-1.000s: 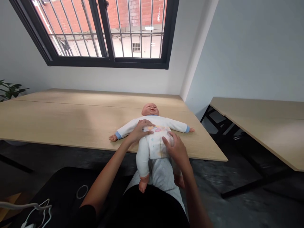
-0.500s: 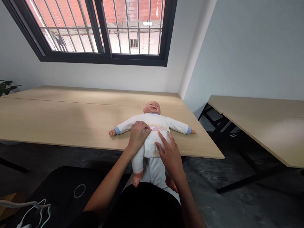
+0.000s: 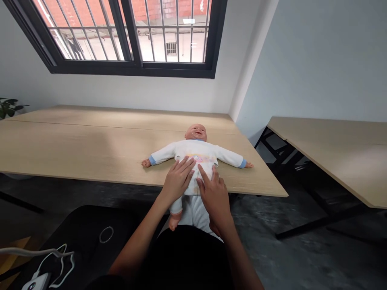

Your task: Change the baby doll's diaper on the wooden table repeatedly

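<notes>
A baby doll [image 3: 196,146] lies on its back at the table's front edge, arms spread and legs hanging over the edge. It wears a white top with blue cuffs and a diaper [image 3: 192,186] with faint prints around its hips. My left hand [image 3: 179,180] lies with fingers stretched over the diaper's left side, near the waist. On the other side, my right hand [image 3: 214,193] rests on the diaper's front with fingers spread. Both hands touch the diaper and hold nothing. The doll's one foot [image 3: 174,221] shows below my left wrist; the other is mostly behind my right wrist.
The wooden table [image 3: 75,149] reaches far to the left, under a barred window [image 3: 136,36]. A second table [image 3: 338,153] stands at the right across a gap. At lower left are a black seat or bag [image 3: 81,237] and white cables [image 3: 60,255].
My left hand has gone from fingers bent at the diaper's waist to lying flatter and slightly lower. My right hand stays on the diaper's front. The view has shifted slightly.
</notes>
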### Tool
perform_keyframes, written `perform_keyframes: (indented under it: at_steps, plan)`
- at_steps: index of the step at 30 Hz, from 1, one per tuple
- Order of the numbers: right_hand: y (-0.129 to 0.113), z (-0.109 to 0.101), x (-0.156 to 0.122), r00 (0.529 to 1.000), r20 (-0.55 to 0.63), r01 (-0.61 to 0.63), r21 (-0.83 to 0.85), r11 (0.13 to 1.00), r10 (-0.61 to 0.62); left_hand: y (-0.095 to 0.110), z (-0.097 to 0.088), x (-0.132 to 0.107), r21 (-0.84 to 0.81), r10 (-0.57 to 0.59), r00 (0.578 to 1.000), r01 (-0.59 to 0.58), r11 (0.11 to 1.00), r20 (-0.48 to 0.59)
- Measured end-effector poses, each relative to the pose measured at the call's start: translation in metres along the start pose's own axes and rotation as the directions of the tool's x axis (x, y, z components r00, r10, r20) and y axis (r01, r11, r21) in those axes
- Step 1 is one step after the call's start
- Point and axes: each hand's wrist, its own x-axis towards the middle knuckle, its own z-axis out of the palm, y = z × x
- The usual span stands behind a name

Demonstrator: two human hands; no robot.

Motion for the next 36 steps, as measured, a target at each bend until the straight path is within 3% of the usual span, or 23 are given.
perform_keyframes:
  at_steps: [6,9,12,15,17,25,36]
  plan:
    - [0.017,0.016,-0.002,0.998,-0.065,0.023,0.306,0.952,-0.003,0.0,-0.005,0.005,-0.129,-0.05,0.997,0.057,0.99,0.061]
    - [0.033,0.019,-0.009,0.99,-0.138,0.077,0.543,0.836,-0.002,0.005,-0.01,-0.006,-0.18,-0.07,0.996,0.08,0.98,0.064]
    - [0.049,0.016,-0.019,0.964,-0.252,0.113,0.677,0.727,0.086,0.012,-0.011,-0.027,-0.268,-0.15,0.988,0.133,0.954,-0.046]
    - [0.06,0.01,-0.025,0.945,-0.308,0.124,0.647,0.752,0.11,0.018,-0.009,-0.048,-0.33,-0.283,0.926,0.194,0.924,-0.248]
    - [0.062,0.007,-0.027,0.948,-0.312,0.151,0.601,0.785,0.056,0.018,-0.007,-0.057,-0.323,-0.328,0.892,0.225,0.919,-0.31]
    - [0.056,0.003,-0.029,0.961,-0.272,0.19,0.489,0.852,-0.059,0.014,-0.004,-0.061,-0.251,-0.271,0.947,0.224,0.942,-0.174]
    - [0.054,0.01,-0.028,0.962,-0.26,0.207,0.492,0.846,-0.084,0.015,-0.014,-0.059,-0.447,-0.35,0.934,0.284,0.848,-0.07]
